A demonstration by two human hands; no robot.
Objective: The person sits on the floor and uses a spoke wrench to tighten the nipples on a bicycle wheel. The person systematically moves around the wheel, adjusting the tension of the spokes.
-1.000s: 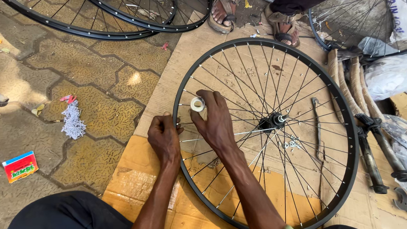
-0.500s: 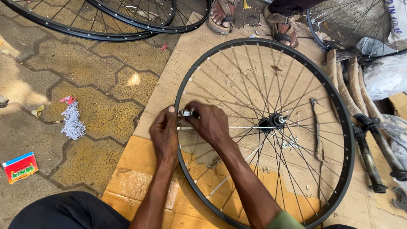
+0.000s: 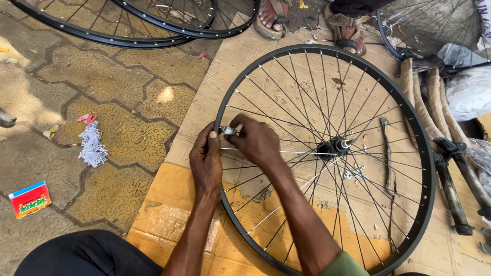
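The wheel rim (image 3: 423,163) is black with silver spokes (image 3: 290,152), the cardboard (image 3: 211,101) is brown, and the small box (image 3: 29,199) is red and blue.

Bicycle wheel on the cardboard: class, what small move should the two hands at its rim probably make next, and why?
Probably turn the small silver tool a little more. Both hands meet at the rim of the wheel: the left hand steadies it from outside, while the right hand pinches the tool where a spoke ends. Whether the spoke is tight cannot be seen.

We see a black-rimmed spoked wheel (image 3: 331,79) lying flat on cardboard (image 3: 166,213) — a small silver nipple (image 3: 230,131) at its left rim.
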